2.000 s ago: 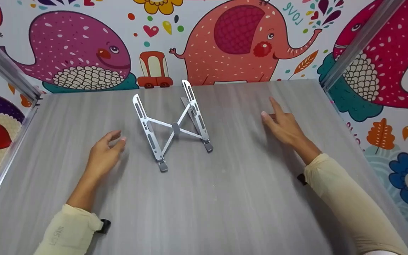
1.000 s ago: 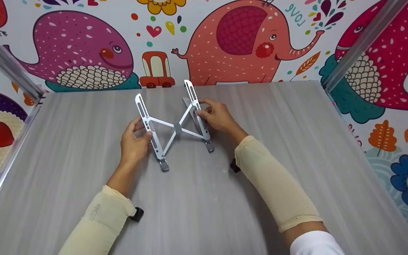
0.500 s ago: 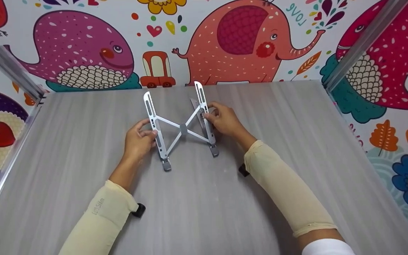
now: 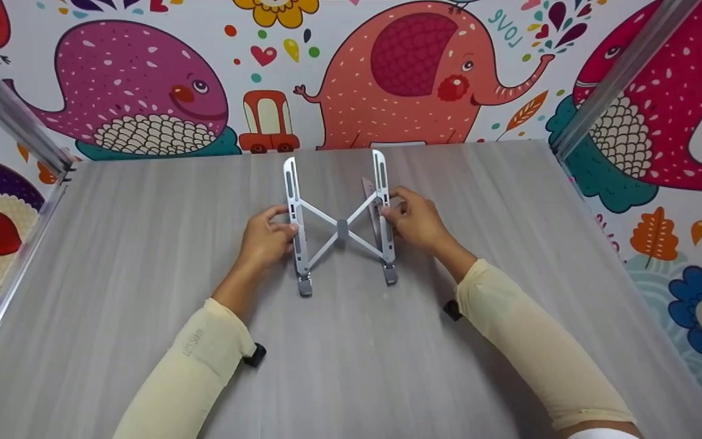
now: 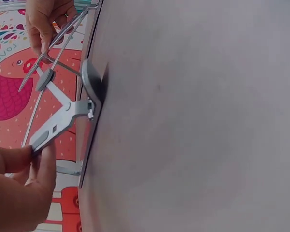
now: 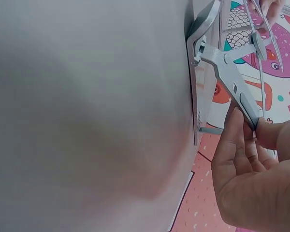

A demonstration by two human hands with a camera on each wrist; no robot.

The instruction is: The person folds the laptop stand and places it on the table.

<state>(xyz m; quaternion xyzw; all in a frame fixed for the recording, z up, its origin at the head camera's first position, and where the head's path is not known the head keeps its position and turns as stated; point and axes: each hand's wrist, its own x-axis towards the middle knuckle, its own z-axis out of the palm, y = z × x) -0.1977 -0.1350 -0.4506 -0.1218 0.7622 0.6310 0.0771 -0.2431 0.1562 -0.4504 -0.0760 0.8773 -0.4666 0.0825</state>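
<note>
A silver folding laptop stand (image 4: 342,229) stands unfolded on the table, its crossed bars joined at a grey hub between two slanted side arms. My left hand (image 4: 267,236) pinches the left side arm near its middle, thumb on the near face. On the opposite side, my right hand (image 4: 419,221) grips the right side arm at about the same height. The left wrist view shows the thumb and fingers of the left hand (image 5: 26,186) around the arm's edge. In the right wrist view, the right hand (image 6: 253,166) holds its arm likewise, above the stand's base bar (image 6: 195,96).
The grey wood-grain table (image 4: 351,366) spreads around the stand. A wall with cartoon animals (image 4: 412,73) rises along the back edge. Metal frame posts (image 4: 16,116) stand at the rear corners. Both forearms wear pale sleeves (image 4: 540,341) with black wrist straps.
Both hands came in from the sides and took hold of the stand's arms. The stand has since shifted right and turned to face more squarely forward.
</note>
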